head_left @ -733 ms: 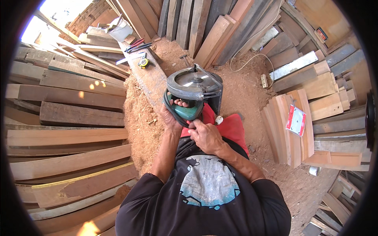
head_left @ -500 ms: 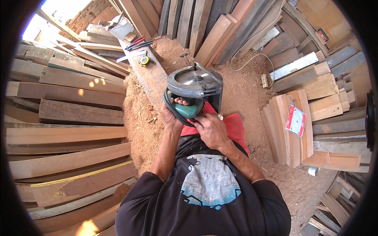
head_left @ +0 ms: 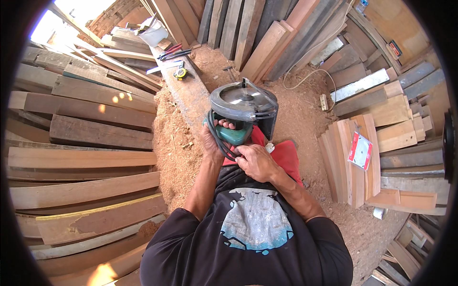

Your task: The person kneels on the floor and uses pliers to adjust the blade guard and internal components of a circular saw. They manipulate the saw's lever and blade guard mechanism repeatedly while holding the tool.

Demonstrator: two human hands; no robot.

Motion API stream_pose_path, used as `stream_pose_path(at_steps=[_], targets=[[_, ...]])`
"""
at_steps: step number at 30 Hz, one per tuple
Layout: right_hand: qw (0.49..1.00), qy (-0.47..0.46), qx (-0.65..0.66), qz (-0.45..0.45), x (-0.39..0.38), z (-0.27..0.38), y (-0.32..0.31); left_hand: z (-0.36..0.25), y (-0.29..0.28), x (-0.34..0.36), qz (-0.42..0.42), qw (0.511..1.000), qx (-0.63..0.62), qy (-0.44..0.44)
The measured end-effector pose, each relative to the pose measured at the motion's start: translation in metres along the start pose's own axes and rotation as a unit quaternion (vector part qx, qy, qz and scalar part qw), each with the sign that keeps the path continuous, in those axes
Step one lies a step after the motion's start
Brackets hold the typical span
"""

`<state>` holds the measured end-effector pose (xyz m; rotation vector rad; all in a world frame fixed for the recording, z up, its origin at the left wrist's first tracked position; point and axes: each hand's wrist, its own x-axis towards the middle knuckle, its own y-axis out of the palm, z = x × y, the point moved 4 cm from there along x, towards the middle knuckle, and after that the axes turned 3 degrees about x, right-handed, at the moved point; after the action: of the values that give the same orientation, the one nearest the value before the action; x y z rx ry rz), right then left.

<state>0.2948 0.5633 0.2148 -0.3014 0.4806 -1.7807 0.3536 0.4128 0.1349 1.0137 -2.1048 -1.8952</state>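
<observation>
A green and black circular saw (head_left: 234,135) is held up in front of my lap, its round blade guard and metal base uppermost. My left hand (head_left: 210,141) is closed round its handle, with fingertips showing through the grip opening. A black power cord (head_left: 220,142) runs in loops down the saw's side, over my left hand. My right hand (head_left: 260,163) pinches the gathered cord just below the saw's body. Beside its knuckles a small white piece (head_left: 270,147) shows, too small to tell what it is.
A dusty plank (head_left: 183,97) bears a yellow tape measure (head_left: 181,73), red-handled pliers-like tools (head_left: 171,52) and a white bucket (head_left: 153,34). Stacked boards (head_left: 81,164) line the left. At right, a flat red and white package (head_left: 360,150) lies on boards. A hammer (head_left: 229,72) rests on sawdust.
The saw and both hands have shifted slightly right and down in view, as has much of the background. More cord is gathered in my right hand's fingers.
</observation>
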Motion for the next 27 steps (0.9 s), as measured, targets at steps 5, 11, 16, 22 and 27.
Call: stream_pose_path(at_steps=[5,11,16,22,27], targets=[[0.998,-0.044,-0.036,-0.026,0.000,0.023,-0.017,-0.001,0.003,-0.003,0.017,1.000,-0.009,-0.024],[0.996,-0.029,-0.086,-0.013,0.005,0.032,-0.018,0.001,-0.004,-0.003,0.026,0.998,-0.025,-0.042],[0.995,0.007,0.045,-0.090,-0.018,0.000,-0.027,-0.007,-0.011,0.004,0.047,0.997,-0.059,-0.014],[0.965,0.246,-0.030,-0.083,-0.060,-0.099,-0.031,-0.019,-0.026,0.003,0.055,0.995,-0.079,0.018],[0.985,0.159,-0.026,-0.064,-0.035,-0.153,0.007,-0.021,-0.028,0.006,0.057,0.996,-0.063,0.028]])
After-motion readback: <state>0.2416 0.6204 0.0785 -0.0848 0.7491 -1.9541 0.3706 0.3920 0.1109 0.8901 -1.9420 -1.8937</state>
